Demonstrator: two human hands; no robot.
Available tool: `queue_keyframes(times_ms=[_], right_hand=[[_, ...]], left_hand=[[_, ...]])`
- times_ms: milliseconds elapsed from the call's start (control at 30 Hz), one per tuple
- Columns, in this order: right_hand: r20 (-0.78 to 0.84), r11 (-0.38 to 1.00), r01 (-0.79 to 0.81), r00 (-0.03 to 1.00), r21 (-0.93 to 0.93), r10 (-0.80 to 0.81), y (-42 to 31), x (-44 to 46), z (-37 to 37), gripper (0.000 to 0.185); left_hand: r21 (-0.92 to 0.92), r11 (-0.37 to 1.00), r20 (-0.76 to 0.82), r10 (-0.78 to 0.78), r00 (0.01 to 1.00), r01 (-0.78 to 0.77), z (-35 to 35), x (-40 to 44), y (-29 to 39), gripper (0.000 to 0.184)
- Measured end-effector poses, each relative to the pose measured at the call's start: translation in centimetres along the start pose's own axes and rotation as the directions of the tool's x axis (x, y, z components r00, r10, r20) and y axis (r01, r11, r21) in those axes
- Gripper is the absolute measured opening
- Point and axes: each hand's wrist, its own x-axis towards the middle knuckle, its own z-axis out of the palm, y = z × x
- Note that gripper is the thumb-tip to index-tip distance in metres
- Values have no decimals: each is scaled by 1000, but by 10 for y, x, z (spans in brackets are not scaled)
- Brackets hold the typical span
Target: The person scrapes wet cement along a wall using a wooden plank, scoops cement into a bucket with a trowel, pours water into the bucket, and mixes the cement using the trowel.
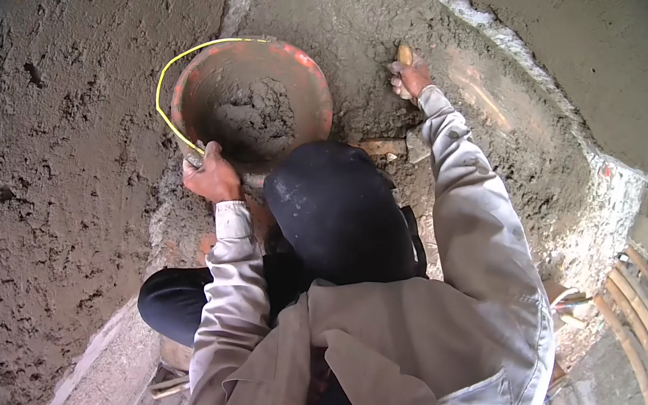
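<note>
L hand (213, 176) grips basin (212, 85) (w/ mortar (260, 112)); R hand (411, 78), 1 handle (404, 53).

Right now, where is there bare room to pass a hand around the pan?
The gap between the pan and the right hand looks open, as does the mortar-covered surface to the pan's left in the picture. It is crowded on the near side, around the left hand and dark-clad knee.

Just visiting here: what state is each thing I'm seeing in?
Basin: partly filled, smeared inside
Grey mix: heaped, lumpy
Left hand: gripping the basin's rim
Right hand: closed around a handle
Handle: held; its tool end can't be made out
Grey surface at left: rough, pitted
Legs: bent
</note>
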Motion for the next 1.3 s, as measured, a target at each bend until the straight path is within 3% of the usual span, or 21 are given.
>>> queue_keyframes(times_ms=[167, 267, 300, 367, 467, 567, 600, 633, 667, 800, 867, 933, 1000, 1100, 1233, 1300], right_hand=[[-2, 996, 83, 997, -22, -83, 1, -31, 16, 38], [69, 926, 119, 993, -358, -100, -5, -55, 31, 42], [114, 770, 316, 945, -554, -306, -4, -70, 41, 44], [324, 233, 555, 723, -799, -611, -3, -101, 64, 51], [391, 201, 452, 876, -869, -282, -10, -143, 95, 57], [276, 301, 497, 787, -814, -552, 36, -137, 75, 51], [161, 590, 347, 925, -729, -345, 29, -145, 68, 47], [90, 800, 126, 992, -587, -91, 19, -157, 57, 43], [72, 903, -137, 981, -407, 181, 12, -162, 49, 38], [153, 938, -325, 928, -120, 341, 35, -131, 39, 22], [244, 921, -391, 894, 9, 377, 50, -85, 44, 15], [136, 971, -228, 967, 78, 216, 34, -56, 78, 12], [172, 965, -221, 965, 142, 195, 40, -8, 98, 15], [88, 976, -174, 983, 133, 163, 38, 26, 115, 17], [7, 999, -26, 1000, -48, 26, 44, 36, 117, 17], [-33, 994, -46, 999, -95, 43, 37, 54, 119, 15]], left_hand=[[-23, 999, 2, 25, 1000, -25, 0, -3, -2, 12], [-13, 999, 21, -31, 999, 31, 5, -12, 18, 13], [-37, 999, 12, 8, 1000, -8, 9, -11, 14, 12], [-54, 998, 39, 37, 999, -35, 19, -13, 17, 12], [-20, 995, 81, 97, 992, -95, 28, -19, 33, 13], [-5, 994, 103, 113, 988, -113, 23, -20, 34, 15], [-33, 997, 60, 69, 996, -67, 17, -18, 26, 15], [-67, 997, 20, 27, 999, -26, 10, -14, 14, 15], [-104, 994, -16, -16, 1000, 14, 5, -11, 3, 15], [33, 995, -78, -93, 993, 96, -15, -4, -15, 14], [-21, 996, -80, -92, 993, 91, -17, -3, -20, 14], [-76, 992, -84, -105, 991, 99, -15, -3, -21, 14], [-40, 993, -57, -114, 992, 111, -19, -3, -23, 14], [12, 991, -83, -130, 988, 131, -19, -3, -18, 13], [-56, 995, -72, -86, 994, 82, -22, -2, -32, 13], [-79, 994, -56, -82, 995, 77, -27, -6, -35, 14]])
